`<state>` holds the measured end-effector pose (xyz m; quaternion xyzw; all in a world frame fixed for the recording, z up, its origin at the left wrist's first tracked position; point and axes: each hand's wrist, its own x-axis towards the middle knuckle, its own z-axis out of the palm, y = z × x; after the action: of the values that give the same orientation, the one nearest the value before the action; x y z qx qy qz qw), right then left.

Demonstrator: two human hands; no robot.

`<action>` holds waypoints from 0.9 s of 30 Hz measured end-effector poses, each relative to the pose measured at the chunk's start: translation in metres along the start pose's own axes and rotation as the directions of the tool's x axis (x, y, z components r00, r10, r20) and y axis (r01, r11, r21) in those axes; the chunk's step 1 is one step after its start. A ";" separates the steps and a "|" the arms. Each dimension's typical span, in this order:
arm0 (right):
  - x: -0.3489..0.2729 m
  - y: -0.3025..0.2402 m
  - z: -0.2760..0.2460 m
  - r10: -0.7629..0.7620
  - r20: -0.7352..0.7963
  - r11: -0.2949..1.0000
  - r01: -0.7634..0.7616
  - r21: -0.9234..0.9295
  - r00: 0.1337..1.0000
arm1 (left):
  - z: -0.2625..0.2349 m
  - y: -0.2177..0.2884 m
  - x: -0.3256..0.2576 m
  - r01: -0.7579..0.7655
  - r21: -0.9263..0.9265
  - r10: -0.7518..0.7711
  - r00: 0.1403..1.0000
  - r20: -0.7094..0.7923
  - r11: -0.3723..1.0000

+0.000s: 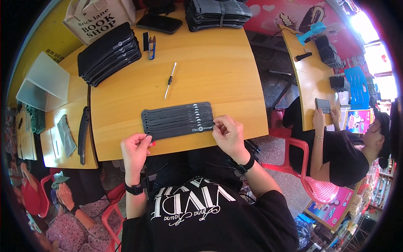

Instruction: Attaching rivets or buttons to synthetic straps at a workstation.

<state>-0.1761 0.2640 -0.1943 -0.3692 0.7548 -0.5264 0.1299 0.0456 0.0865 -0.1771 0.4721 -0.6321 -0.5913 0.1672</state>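
Note:
A fanned row of overlapping dark grey fabric straps [174, 119] lies near the front edge of the wooden table. White printed marks run down the row toward its right end. My left hand [136, 149] is closed at the lower left corner of the nearest strap, thumb and fingers pinching its end. A small red bit [153, 143] shows beside those fingertips. On the other side, my right hand [228, 134] pinches the right end of the nearest strap. Beyond the row, a thin white stick tool with a black grip [170, 80] rests on the table.
Stacks of black straps [110, 54] and a bundled dark stack [218, 14] stand at the back. A phone [159, 24], blue-handled thread snips [152, 48] and a tote bag [98, 19] are near them. Co-workers sit on both sides; one person's hand [319, 117] holds grey straps at the right table.

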 end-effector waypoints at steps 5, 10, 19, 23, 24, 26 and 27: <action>0.000 0.000 0.002 0.007 -0.011 1.000 -0.007 -0.014 1.000 | 0.001 0.002 0.001 -0.002 -0.001 0.002 1.000 0.002 1.000; 0.000 0.000 0.005 0.019 -0.024 1.000 -0.019 -0.011 1.000 | -0.001 0.000 0.002 0.006 0.011 -0.006 1.000 -0.002 1.000; 0.002 -0.007 0.002 -0.013 -0.003 0.995 0.012 -0.098 1.000 | 0.004 0.003 -0.002 0.037 -0.004 -0.037 0.999 -0.004 0.999; 0.004 -0.007 0.001 -0.023 0.028 0.993 0.026 -0.117 0.999 | 0.002 0.000 0.000 -0.016 0.012 0.016 1.000 0.006 1.000; 0.004 -0.007 0.001 -0.024 0.028 0.993 0.027 -0.117 0.999 | 0.002 0.000 0.000 -0.016 0.012 0.016 1.000 0.005 1.000; 0.004 -0.005 0.002 -0.037 0.042 0.992 0.042 -0.118 0.998 | 0.000 0.000 -0.001 -0.017 0.006 0.017 1.000 0.000 1.000; 0.004 -0.006 0.002 -0.038 0.043 0.992 0.043 -0.115 0.998 | 0.000 0.000 -0.001 -0.017 0.008 0.017 1.000 -0.003 1.000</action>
<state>-0.1748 0.2585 -0.1891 -0.4020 0.7736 -0.4765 0.1131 0.0464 0.0875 -0.1764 0.4683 -0.6380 -0.5868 0.1713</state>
